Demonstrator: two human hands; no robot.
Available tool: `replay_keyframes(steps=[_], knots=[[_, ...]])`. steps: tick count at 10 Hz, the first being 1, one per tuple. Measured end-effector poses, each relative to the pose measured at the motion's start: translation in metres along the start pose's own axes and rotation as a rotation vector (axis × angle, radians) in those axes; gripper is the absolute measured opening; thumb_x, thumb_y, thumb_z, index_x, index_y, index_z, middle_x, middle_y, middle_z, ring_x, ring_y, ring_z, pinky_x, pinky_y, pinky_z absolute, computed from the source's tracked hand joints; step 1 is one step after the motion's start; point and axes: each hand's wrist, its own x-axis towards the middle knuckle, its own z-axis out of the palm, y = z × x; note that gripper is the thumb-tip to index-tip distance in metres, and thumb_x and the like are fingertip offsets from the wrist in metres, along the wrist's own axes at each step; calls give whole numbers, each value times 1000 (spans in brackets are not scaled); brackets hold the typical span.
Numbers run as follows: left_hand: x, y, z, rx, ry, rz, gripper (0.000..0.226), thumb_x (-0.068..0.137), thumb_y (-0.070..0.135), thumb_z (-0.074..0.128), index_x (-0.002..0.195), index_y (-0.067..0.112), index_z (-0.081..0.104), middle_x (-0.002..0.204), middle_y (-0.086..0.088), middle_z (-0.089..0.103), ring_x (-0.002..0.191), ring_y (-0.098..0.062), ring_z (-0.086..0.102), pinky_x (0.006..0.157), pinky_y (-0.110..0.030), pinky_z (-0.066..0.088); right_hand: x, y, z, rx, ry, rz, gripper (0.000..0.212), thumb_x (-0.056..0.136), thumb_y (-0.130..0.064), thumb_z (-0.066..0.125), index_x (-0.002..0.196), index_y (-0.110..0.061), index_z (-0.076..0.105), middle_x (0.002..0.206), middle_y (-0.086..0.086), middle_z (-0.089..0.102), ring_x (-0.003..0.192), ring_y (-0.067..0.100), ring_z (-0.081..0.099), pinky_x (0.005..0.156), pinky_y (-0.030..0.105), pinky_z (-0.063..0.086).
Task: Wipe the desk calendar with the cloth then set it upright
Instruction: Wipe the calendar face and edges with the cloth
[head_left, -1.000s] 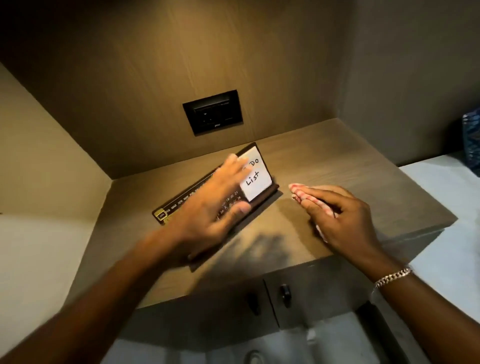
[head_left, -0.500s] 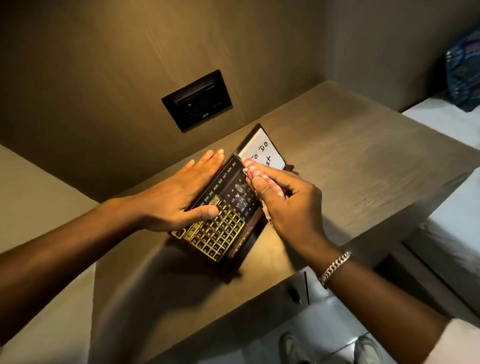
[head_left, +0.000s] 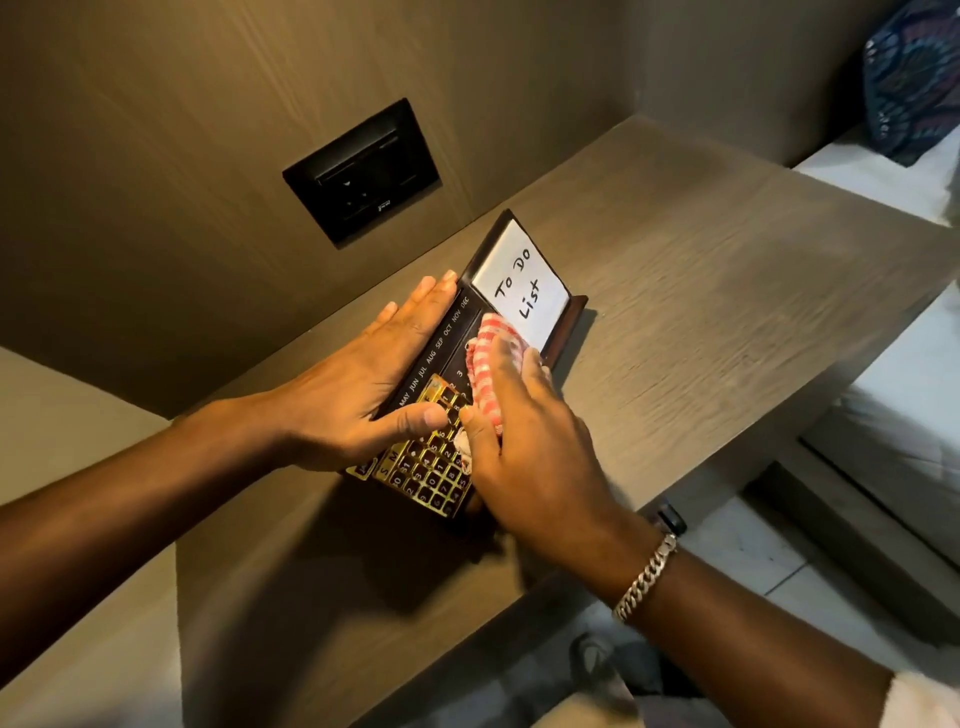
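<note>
The dark desk calendar (head_left: 435, 475) with gold date tiles and a white "To Do List" note leans back on the wooden desk (head_left: 701, 291), near the wall. My left hand (head_left: 358, 395) lies flat along its left edge, thumb on the date grid, steadying it. My right hand (head_left: 524, 457) presses a red and white checked cloth (head_left: 485, 358) onto the calendar's face, just below the note. The cloth and my right hand cover the middle of the calendar.
A black socket plate (head_left: 363, 171) sits in the wall behind the calendar. The desk's front edge runs diagonally under my right wrist, with drawer knobs (head_left: 670, 517) below it. A patterned dark fabric (head_left: 914, 78) lies at the top right on a pale surface.
My right hand brought the cloth onto the calendar's face and slid it down from the note toward the date grid. My left hand shifted from on top to the left edge.
</note>
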Motion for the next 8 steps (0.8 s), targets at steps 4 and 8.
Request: replay_keyframes(steps=[4, 8], knots=[[9, -12, 3, -6, 3, 138, 102, 77, 83, 22, 151, 24, -16, 160, 8, -19, 147, -6, -16, 118, -29, -9, 3, -8, -1, -10, 111, -25, 55, 97, -32, 46, 150, -23, 31, 153, 23, 35, 126, 36, 53, 95, 39, 50], [9, -15, 5, 18, 22, 154, 99, 79, 81, 21, 151, 23, -16, 162, 2, -16, 148, -7, -14, 119, -27, -9, 1, -9, -4, 87, 141, -34, 46, 96, -29, 48, 141, -19, 47, 137, 21, 55, 105, 30, 66, 82, 36, 60]])
